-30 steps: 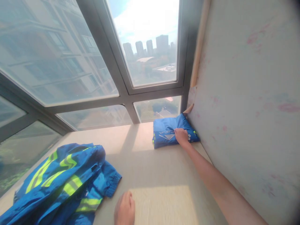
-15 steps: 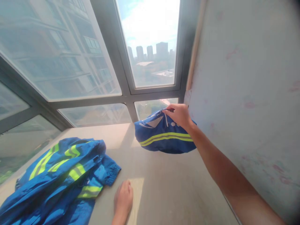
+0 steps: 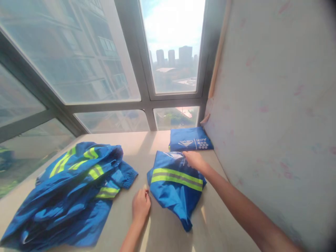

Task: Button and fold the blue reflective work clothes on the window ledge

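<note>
My right hand [image 3: 195,161] pinches the upper edge of a blue work jacket [image 3: 173,196] with a yellow-grey reflective stripe and a white print. The garment hangs in loose folds, its lower end drawn to a point over the surface. Just left of it, my left hand [image 3: 141,203] rests with curled fingers, and I see nothing in them. A second blue garment [image 3: 73,196] with several reflective stripes lies crumpled on the left, its elastic cuff pointing toward my left hand.
A neatly folded blue garment [image 3: 190,138] with white lettering lies at the back right against the wall [image 3: 267,115]. The pale wooden surface [image 3: 133,148] ends at framed windows [image 3: 173,52] behind and to the left.
My right hand has brought the jacket down and toward me, so its lower part now falls forward. The folded garment behind it has come into view. My left hand has moved slightly away from me.
</note>
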The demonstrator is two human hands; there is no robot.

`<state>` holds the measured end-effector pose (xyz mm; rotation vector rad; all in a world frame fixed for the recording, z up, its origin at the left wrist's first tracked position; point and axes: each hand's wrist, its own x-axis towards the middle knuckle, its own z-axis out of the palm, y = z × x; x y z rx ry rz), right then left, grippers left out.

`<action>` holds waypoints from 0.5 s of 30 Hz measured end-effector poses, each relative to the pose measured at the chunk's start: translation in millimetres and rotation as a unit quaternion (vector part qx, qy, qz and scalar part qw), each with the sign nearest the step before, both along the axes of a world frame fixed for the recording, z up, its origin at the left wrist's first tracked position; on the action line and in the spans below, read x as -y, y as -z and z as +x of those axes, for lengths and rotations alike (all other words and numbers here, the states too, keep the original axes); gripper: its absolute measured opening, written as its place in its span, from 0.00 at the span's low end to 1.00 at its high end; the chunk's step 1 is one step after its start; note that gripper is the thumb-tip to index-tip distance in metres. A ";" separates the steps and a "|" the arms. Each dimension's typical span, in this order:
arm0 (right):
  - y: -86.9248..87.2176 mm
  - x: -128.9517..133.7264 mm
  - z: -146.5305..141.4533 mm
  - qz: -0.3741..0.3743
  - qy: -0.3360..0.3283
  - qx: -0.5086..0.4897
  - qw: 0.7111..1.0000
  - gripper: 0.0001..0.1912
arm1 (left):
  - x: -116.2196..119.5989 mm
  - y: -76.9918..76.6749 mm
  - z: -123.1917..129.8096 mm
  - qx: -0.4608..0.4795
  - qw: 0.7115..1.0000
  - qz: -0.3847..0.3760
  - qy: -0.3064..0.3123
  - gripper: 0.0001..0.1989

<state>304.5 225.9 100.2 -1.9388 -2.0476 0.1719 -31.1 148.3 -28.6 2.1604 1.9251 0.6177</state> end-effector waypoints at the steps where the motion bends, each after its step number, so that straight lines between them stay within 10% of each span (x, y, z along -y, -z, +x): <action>1: 13.0 9.0 -0.7 -0.009 -0.008 0.002 1.000 0.14 | 5.8 3.7 2.3 0.010 1.000 -0.002 0.000 0.15; 9: 89.6 61.5 -5.5 0.114 -0.051 -0.020 0.992 0.19 | 52.8 16.3 31.7 0.179 0.983 -0.046 0.013 0.19; 15: 110.2 98.1 -32.7 0.057 -0.090 -0.080 0.991 0.24 | 65.2 16.1 50.1 0.288 0.957 0.000 0.031 0.32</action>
